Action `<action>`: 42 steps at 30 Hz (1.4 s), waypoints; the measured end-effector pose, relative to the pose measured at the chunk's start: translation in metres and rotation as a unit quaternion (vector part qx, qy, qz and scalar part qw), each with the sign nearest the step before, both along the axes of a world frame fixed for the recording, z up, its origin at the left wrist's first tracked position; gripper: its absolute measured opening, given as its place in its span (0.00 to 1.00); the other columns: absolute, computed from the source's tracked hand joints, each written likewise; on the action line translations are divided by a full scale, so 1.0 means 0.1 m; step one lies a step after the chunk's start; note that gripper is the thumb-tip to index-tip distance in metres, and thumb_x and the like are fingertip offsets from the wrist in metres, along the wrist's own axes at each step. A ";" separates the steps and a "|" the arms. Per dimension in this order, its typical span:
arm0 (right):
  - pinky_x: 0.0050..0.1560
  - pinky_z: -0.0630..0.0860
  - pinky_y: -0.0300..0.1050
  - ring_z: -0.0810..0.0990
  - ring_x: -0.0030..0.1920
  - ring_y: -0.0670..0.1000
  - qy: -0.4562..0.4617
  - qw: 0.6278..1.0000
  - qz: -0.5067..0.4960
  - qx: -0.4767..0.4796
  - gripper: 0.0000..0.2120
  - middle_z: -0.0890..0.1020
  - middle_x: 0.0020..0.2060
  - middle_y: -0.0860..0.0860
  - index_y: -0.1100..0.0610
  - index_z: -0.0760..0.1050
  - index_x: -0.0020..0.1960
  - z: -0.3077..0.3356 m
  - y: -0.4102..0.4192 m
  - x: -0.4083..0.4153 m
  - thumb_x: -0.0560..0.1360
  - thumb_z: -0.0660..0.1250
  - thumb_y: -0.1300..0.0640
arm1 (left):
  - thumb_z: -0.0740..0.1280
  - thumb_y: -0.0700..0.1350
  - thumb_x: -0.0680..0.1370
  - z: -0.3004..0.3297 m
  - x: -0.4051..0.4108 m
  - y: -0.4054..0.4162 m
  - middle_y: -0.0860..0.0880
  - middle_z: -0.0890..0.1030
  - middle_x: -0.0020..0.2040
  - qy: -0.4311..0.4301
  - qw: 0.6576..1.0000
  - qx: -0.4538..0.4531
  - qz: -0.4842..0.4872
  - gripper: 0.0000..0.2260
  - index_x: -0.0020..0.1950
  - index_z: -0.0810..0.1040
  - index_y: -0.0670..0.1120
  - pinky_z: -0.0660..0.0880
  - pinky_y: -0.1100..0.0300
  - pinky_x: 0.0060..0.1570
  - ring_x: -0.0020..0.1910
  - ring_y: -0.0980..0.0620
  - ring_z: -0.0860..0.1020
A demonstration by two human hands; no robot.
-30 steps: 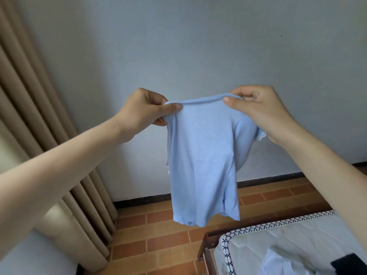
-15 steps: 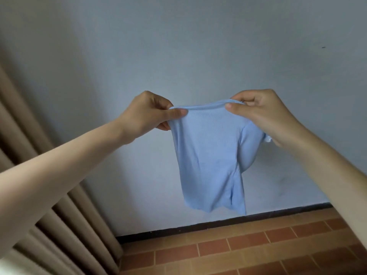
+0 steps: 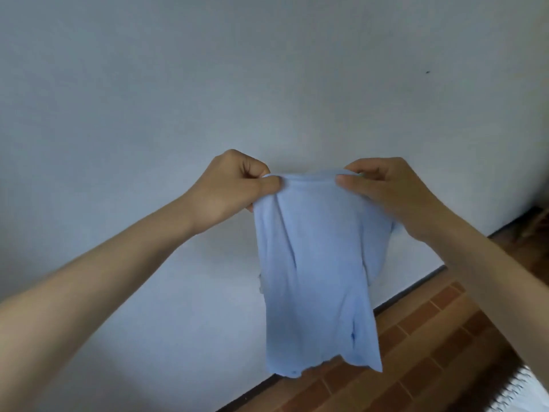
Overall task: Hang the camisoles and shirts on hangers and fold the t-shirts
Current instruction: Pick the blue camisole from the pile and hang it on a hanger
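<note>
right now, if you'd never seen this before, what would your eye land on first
A pale blue top hangs in mid-air at the centre, held up against a plain grey wall. The left hand and the right hand each pinch its upper edge, one at each corner, so the cloth drops loose below them. In the lower right, a brick-patterned floor runs along a dark skirting strip.

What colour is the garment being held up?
Plain light blue ribbed t-shirt, no pattern; the head view shows it.
</note>
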State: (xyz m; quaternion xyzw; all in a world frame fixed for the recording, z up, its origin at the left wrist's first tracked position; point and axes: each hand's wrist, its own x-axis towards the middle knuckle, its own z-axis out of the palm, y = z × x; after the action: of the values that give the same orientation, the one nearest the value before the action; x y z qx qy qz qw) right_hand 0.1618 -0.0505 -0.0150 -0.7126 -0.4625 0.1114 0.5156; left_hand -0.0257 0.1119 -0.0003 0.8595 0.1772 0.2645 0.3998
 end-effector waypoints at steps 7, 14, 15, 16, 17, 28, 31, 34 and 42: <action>0.45 0.76 0.48 0.82 0.41 0.52 0.009 0.992 -0.123 0.015 0.07 0.84 0.43 0.59 0.58 0.83 0.48 -0.02 0.04 0.18 0.77 0.70 0.55 | 0.66 0.40 0.76 -0.08 0.73 0.25 0.45 0.62 0.28 -0.042 0.993 -0.013 -0.111 0.18 0.28 0.65 0.40 0.65 0.61 0.34 0.29 0.53 0.64; 0.40 0.75 0.41 0.80 0.40 0.53 0.011 0.982 -0.186 0.018 0.07 0.84 0.41 0.62 0.61 0.83 0.47 -0.01 -0.22 0.44 0.78 0.69 0.59 | 0.66 0.41 0.74 -0.34 1.46 0.28 0.44 0.66 0.30 -0.060 0.985 -0.070 -0.146 0.17 0.30 0.66 0.35 0.79 0.47 0.37 0.31 0.51 0.68; 0.40 0.75 0.42 0.81 0.40 0.54 0.011 0.981 -0.194 0.017 0.07 0.84 0.41 0.63 0.62 0.83 0.47 -0.01 -0.27 0.48 0.78 0.69 0.58 | 0.67 0.41 0.74 -0.38 1.55 0.27 0.44 0.67 0.31 -0.064 0.982 -0.085 -0.155 0.17 0.31 0.66 0.33 0.80 0.45 0.42 0.32 0.51 0.70; 0.41 0.76 0.43 0.81 0.40 0.53 0.014 0.979 -0.201 0.017 0.07 0.84 0.42 0.62 0.62 0.83 0.47 -0.02 -0.31 0.53 0.78 0.69 0.58 | 0.67 0.41 0.74 -0.41 1.64 0.25 0.43 0.67 0.32 -0.067 0.979 -0.101 -0.164 0.17 0.32 0.67 0.32 0.81 0.44 0.45 0.33 0.50 0.70; 0.41 0.76 0.42 0.82 0.40 0.52 0.020 0.978 -0.207 0.017 0.07 0.85 0.41 0.60 0.61 0.83 0.47 -0.04 -0.35 0.58 0.78 0.69 0.58 | 0.67 0.40 0.75 -0.44 1.74 0.23 0.43 0.68 0.32 -0.067 0.976 -0.116 -0.171 0.17 0.33 0.67 0.31 0.81 0.44 0.46 0.34 0.50 0.71; 0.43 0.79 0.38 0.85 0.43 0.50 0.026 0.965 -0.262 -0.002 0.09 0.86 0.44 0.55 0.64 0.82 0.52 -0.13 -0.75 1.59 0.78 0.68 0.58 | 0.68 0.41 0.77 -0.54 2.96 -0.04 0.42 0.71 0.33 -0.087 0.957 -0.133 -0.244 0.18 0.35 0.70 0.28 0.83 0.54 0.44 0.36 0.50 0.74; 0.40 0.79 0.35 0.85 0.43 0.48 0.031 0.960 -0.277 0.003 0.09 0.86 0.44 0.54 0.63 0.82 0.52 -0.07 -0.90 2.02 0.78 0.68 0.59 | 0.68 0.40 0.77 -0.49 3.48 -0.20 0.42 0.72 0.32 -0.103 0.953 -0.124 -0.257 0.17 0.36 0.72 0.28 0.82 0.56 0.42 0.35 0.50 0.73; 0.38 0.78 0.34 0.85 0.42 0.46 0.037 0.956 -0.291 0.014 0.09 0.86 0.44 0.53 0.63 0.82 0.53 0.03 -1.04 2.48 0.77 0.68 0.59 | 0.68 0.41 0.77 -0.43 4.09 -0.36 0.42 0.70 0.31 -0.117 0.947 -0.134 -0.267 0.18 0.33 0.70 0.30 0.82 0.48 0.43 0.35 0.50 0.72; 0.37 0.76 0.32 0.84 0.40 0.43 0.023 0.948 -0.318 0.019 0.08 0.86 0.40 0.48 0.61 0.83 0.51 0.24 -1.40 3.70 0.77 0.68 0.59 | 0.68 0.41 0.78 -0.24 5.53 -0.73 0.42 0.72 0.34 -0.134 0.931 -0.171 -0.295 0.18 0.36 0.71 0.28 0.81 0.43 0.47 0.36 0.48 0.73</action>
State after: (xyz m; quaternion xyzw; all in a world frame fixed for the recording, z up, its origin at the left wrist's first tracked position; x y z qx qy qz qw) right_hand 0.5316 -0.1903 0.0094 -0.8101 -0.2018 -0.0504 0.5482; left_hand 0.5275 0.0392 -0.0244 0.7484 -0.0968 0.2132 0.6205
